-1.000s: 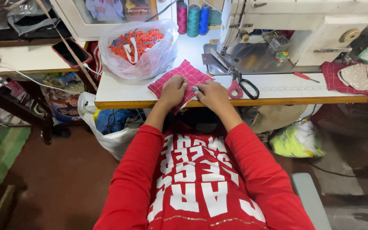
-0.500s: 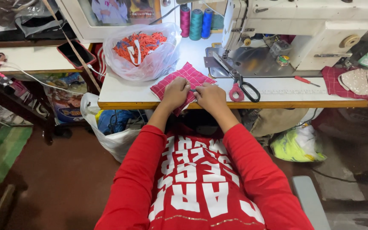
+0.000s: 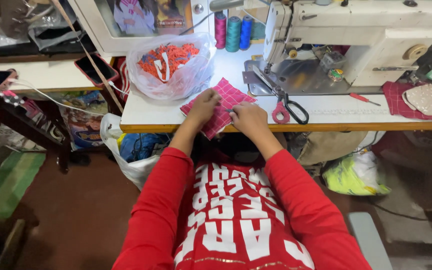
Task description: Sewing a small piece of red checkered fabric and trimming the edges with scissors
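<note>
Since 1 s before, both hands barely moved. The left hand point(image 3: 203, 106) pressed flat on the pink cloth point(image 3: 219, 106) at the table's point(image 3: 146, 112) front edge; the right hand point(image 3: 248, 117), at the cloth's 4 o'clock, pinched something small, with scissors point(image 3: 288, 107) at 3 o'clock.

Pink checked cloth point(image 3: 221, 107) at table edge

we wear a bright red long-sleeved top, filling the lower middle of the frame, with big white block lettering across the chest. the sleeves are pushed up the forearms, and a thin glittery gold line crosses the bottom edge.
</note>
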